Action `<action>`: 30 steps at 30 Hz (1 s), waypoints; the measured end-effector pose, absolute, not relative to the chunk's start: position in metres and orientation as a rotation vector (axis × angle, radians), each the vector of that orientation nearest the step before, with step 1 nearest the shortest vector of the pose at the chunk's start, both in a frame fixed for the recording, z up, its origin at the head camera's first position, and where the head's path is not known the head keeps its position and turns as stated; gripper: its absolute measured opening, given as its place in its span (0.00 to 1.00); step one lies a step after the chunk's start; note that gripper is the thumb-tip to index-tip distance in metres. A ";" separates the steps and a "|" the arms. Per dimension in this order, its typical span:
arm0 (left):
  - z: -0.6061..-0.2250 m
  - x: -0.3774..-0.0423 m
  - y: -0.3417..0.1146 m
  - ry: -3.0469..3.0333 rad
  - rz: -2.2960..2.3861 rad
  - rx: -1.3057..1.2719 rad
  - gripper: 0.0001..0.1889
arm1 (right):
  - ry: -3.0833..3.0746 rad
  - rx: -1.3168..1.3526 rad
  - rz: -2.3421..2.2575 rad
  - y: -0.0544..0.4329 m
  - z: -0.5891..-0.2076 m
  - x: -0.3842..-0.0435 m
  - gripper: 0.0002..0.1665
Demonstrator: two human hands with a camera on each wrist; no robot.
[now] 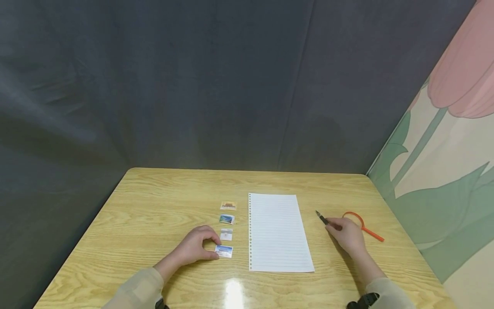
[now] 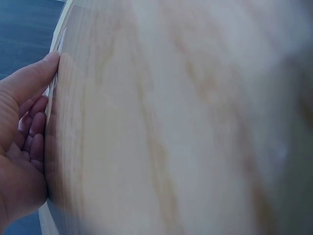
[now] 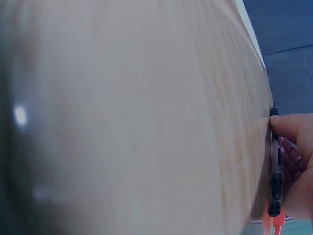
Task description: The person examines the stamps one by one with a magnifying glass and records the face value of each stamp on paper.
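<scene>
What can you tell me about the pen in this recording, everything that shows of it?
The pen is slim and straight, with black ends and a paler, greyish middle that looks like see-through plastic. In the head view it slants on the right of the ruled sheet, clear of it, one end pointing up and left. The right hand pinches it with the thumb against its side. Whether it touches the table cannot be told.

The pen (image 3: 276, 186) is black, the lined paper (image 1: 278, 231) white.
</scene>
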State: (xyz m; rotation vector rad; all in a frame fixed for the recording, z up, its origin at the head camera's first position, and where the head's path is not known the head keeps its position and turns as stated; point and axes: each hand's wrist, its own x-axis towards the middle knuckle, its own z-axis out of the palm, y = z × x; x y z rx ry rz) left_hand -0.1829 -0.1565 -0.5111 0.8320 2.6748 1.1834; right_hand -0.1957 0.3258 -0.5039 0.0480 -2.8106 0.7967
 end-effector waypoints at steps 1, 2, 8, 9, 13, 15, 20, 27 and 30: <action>-0.511 -0.183 -0.156 2.674 1.184 0.832 0.13 | -2.808 0.047 0.799 0.325 -0.504 -0.196 0.15; -0.511 -0.183 -0.157 2.674 1.184 0.832 0.13 | -2.805 0.046 0.804 0.325 -0.504 -0.195 0.15; -0.510 -0.183 -0.157 2.668 1.193 0.831 0.13 | -2.814 0.046 0.858 0.324 -0.504 -0.194 0.14; -0.510 -0.183 -0.157 2.666 1.194 0.828 0.13 | -2.815 0.045 0.874 0.324 -0.503 -0.194 0.14; -0.511 -0.182 -0.157 2.663 1.192 0.826 0.13 | -2.798 0.032 0.934 0.324 -0.502 -0.193 0.13; -0.511 -0.183 -0.157 2.665 1.188 0.833 0.13 | -2.781 0.019 0.972 0.324 -0.502 -0.193 0.14; -0.512 -0.183 -0.157 2.670 1.185 0.832 0.13 | -2.740 0.017 1.054 0.322 -0.500 -0.194 0.18; -0.513 -0.183 -0.156 2.677 1.184 0.831 0.13 | -2.718 0.068 1.233 0.316 -0.493 -0.192 0.19; -0.513 -0.184 -0.157 2.681 1.179 0.835 0.13 | -2.719 0.052 1.355 0.315 -0.492 -0.191 0.19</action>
